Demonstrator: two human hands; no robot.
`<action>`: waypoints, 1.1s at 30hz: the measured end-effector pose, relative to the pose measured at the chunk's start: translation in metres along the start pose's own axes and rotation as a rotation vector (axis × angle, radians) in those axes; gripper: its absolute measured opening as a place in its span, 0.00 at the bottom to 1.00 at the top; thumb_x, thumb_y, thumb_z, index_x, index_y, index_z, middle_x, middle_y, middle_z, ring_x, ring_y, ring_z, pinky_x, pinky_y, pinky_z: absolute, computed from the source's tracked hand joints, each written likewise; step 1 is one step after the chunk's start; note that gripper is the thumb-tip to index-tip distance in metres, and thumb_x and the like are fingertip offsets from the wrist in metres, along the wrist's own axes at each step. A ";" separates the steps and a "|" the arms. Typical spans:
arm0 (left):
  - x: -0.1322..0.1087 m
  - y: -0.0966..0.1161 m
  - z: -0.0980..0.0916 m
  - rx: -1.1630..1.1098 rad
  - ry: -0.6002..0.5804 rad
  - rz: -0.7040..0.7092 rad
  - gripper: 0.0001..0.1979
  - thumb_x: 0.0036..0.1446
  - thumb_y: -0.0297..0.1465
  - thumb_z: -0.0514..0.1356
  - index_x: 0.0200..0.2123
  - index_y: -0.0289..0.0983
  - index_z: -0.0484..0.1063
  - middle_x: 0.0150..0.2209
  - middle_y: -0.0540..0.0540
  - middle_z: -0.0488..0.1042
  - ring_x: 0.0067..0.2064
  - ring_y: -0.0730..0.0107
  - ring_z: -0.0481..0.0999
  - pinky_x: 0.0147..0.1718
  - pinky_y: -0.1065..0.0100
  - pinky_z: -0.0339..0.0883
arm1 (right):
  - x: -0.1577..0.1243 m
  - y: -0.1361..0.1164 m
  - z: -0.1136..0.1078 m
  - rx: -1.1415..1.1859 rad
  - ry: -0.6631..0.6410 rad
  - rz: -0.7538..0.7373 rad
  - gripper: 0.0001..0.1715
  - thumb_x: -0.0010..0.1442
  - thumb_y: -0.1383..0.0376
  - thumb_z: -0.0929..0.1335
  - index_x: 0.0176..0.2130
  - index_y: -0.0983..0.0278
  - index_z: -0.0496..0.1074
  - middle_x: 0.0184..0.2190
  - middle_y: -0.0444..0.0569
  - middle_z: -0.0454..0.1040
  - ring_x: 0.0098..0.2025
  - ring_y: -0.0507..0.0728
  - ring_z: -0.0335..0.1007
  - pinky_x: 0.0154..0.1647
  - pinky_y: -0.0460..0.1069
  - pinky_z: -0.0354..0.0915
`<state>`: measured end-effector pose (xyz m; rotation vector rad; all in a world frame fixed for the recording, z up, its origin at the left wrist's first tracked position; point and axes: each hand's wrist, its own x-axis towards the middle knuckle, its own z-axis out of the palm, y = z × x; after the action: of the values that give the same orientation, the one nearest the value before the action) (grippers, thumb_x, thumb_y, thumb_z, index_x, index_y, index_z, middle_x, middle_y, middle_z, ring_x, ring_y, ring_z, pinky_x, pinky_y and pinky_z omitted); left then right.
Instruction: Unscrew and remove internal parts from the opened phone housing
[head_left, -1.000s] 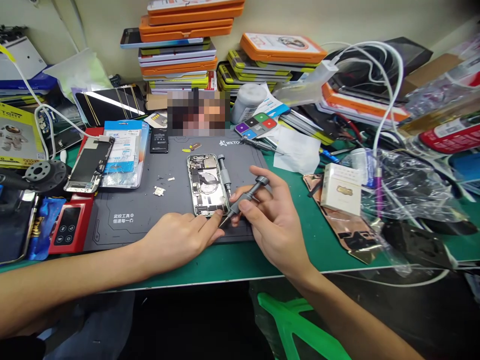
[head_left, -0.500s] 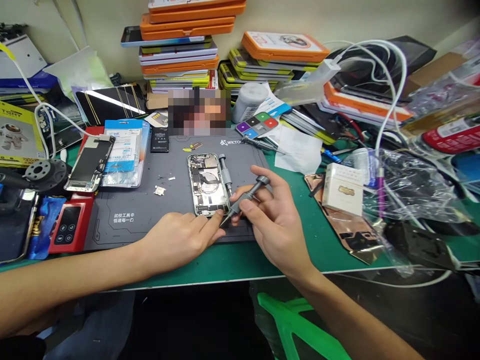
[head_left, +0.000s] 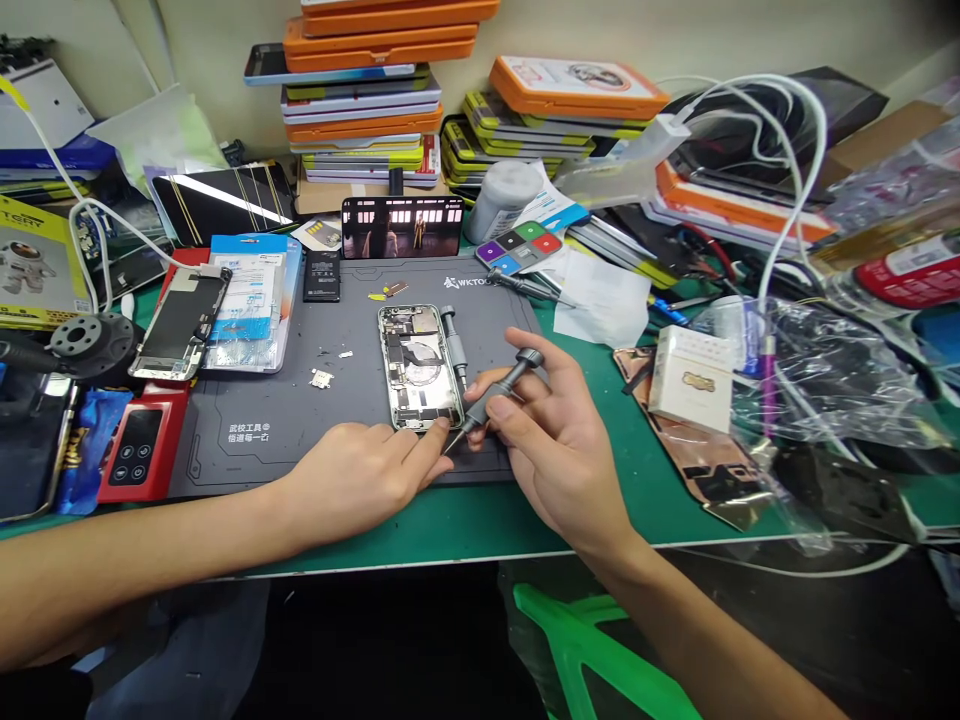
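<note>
Presently, an opened phone (head_left: 418, 350), its internal parts exposed, lies face up on the dark gray mat (head_left: 360, 385), toward the near side. The left hand (head_left: 367, 475) reaches in from the left; an extended finger touches the phone's near right corner. Whether its other, partly hidden fingers grip the edge cannot be determined. The right hand (head_left: 562, 460) grasps a gray screwdriver (head_left: 512, 378) between thumb and fingers. This tool is tilted, its cap far and right, its shaft pointing down toward the near left, close to the left hand's fingertips; contact at the tip cannot be confirmed.

A second screwdriver (head_left: 454, 345) lies just beside the phone's right edge. Left of the phone sits a small metal part (head_left: 322, 378); farther left and far, a black battery (head_left: 322, 276). At the mat's far edge stands a propped phone (head_left: 402, 228), screen lit. A red device (head_left: 142, 445) occupies the near left.
</note>
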<state>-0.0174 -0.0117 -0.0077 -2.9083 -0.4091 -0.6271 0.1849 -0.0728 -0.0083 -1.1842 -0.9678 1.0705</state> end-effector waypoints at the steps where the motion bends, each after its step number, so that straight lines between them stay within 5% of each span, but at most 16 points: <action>1: 0.000 0.000 0.000 0.002 -0.001 0.000 0.18 0.76 0.34 0.52 0.55 0.25 0.72 0.26 0.51 0.75 0.24 0.68 0.76 0.18 0.65 0.59 | 0.000 0.000 0.000 0.010 -0.003 0.002 0.28 0.67 0.60 0.70 0.62 0.51 0.61 0.43 0.47 0.75 0.32 0.52 0.70 0.34 0.51 0.75; 33: 0.000 0.002 0.001 0.030 -0.003 0.002 0.18 0.76 0.34 0.52 0.55 0.26 0.72 0.25 0.51 0.73 0.24 0.69 0.75 0.18 0.67 0.59 | 0.001 -0.001 0.001 -0.017 -0.015 0.005 0.28 0.67 0.60 0.70 0.63 0.51 0.61 0.44 0.47 0.75 0.32 0.53 0.71 0.35 0.52 0.76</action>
<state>-0.0166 -0.0130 -0.0087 -2.8817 -0.4124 -0.6106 0.1845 -0.0721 -0.0074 -1.1947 -0.9880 1.0781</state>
